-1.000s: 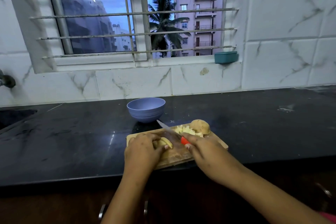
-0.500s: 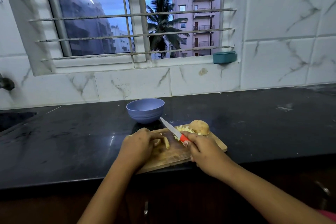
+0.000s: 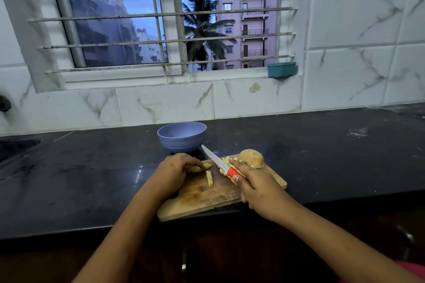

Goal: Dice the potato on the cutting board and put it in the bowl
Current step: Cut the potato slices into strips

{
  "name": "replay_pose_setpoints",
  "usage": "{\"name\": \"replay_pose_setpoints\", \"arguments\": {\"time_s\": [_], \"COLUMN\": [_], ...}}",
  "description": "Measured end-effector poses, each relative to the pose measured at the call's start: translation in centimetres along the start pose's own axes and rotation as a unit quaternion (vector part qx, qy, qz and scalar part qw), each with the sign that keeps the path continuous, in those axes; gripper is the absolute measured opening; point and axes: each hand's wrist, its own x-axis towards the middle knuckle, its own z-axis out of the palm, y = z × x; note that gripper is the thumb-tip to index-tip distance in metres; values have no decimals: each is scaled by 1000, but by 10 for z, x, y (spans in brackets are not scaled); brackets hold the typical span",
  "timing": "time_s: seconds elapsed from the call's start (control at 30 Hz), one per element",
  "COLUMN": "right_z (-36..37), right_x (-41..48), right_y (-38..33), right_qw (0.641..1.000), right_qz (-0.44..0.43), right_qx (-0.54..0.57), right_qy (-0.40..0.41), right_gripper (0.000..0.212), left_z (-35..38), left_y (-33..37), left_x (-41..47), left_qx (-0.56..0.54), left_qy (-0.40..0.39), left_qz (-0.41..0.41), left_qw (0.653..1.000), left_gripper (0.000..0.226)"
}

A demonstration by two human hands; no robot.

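A wooden cutting board lies at the counter's front edge. My left hand holds a yellow potato strip down at the board's far left. A second potato strip lies loose beside it. My right hand grips a knife by its red handle, blade raised and pointing toward the blue bowl behind the board. A pile of cut potato pieces and an uncut potato half sit at the board's far right.
The black counter runs left and right. A sink edge shows at far left. A teal tub sits on the window sill against the tiled wall.
The knife blade lifted off the board and moved right. My left hand slid toward the board's far left, and one strip now lies loose.
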Motion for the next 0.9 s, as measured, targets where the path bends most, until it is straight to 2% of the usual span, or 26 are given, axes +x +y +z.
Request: {"name": "replay_pose_setpoints", "arguments": {"time_s": [0.23, 0.33, 0.5, 0.7, 0.9], "right_z": [-8, -13, -22, -25, -22], "right_x": [-4, -7, -25, -65, -79], "right_y": [-7, -10, -13, -36, -50], "right_qw": [999, 999, 998, 989, 961], "right_qz": [24, 37, 18, -3, 48], "right_qx": [28, 19, -55, -144, -265], "right_qy": [-12, -6, -3, -43, -70], "right_gripper": [48, 49, 49, 42, 49], "left_z": [5, 1, -5, -1, 9], "left_y": [9, 19, 25, 40, 41], "left_x": [-4, -12, -32, -55, -61], "left_qx": [73, 110, 19, -116, -119], "left_qy": [-35, -35, 10, 26, 71], "left_qz": [52, 45, 8, -15, -73], "left_qw": [995, 992, 1000, 993, 988], "left_gripper": [33, 25, 13, 21, 14]}}
